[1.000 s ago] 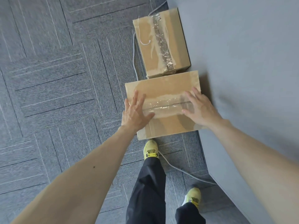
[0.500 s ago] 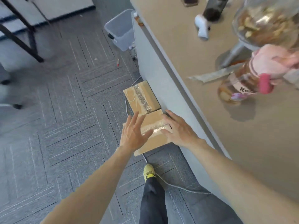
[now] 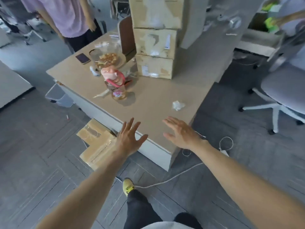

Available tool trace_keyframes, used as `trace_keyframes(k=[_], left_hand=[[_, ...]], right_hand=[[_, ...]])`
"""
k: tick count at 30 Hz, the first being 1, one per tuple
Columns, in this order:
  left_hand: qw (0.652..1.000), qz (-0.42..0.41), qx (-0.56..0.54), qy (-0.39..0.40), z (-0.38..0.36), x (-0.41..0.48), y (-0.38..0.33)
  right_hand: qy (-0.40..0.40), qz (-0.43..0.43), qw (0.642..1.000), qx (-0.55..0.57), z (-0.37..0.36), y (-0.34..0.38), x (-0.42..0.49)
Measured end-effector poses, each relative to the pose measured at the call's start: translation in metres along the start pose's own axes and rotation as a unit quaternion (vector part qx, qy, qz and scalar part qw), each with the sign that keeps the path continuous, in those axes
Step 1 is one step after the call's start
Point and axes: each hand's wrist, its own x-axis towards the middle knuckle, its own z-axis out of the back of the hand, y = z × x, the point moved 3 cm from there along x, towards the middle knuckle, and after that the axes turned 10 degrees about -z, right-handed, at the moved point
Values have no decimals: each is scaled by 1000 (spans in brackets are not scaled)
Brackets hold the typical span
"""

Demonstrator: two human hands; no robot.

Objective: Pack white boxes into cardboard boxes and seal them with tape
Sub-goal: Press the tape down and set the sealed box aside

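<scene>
— Is anything held?
— Nothing; the left hand (image 3: 130, 139) and right hand (image 3: 179, 133) are spread open over the desk (image 3: 156, 100).
— The taped boxes (image 3: 99, 152)?
— Seen on the floor beside it, partly hidden by the left wrist.

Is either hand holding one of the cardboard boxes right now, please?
No, the left hand and right hand are both spread open and empty, while the taped cardboard boxes lie on the floor beside the desk.
</scene>
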Motion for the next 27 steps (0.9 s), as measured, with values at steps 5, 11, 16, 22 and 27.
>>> trace_keyframes(k=[5,11,16,22,27], left_hand=[[993,-97,30,57,-15,12,-124],[980,-182,52,59,-28,46,-222],[977,-197,48,63,-48,85,-269],[979,-195,10,57,-84,157,-311],[982,-174,-21,65,-98,228,-342]], right_hand=[[-75,-124,989,40,64,-110,-105],[-113,-200,971,58,103,-184,-171],[-121,-222,966,61,131,-229,-172],[-88,-227,969,28,171,-285,-131],[-68,-227,972,-1,217,-333,-79]])
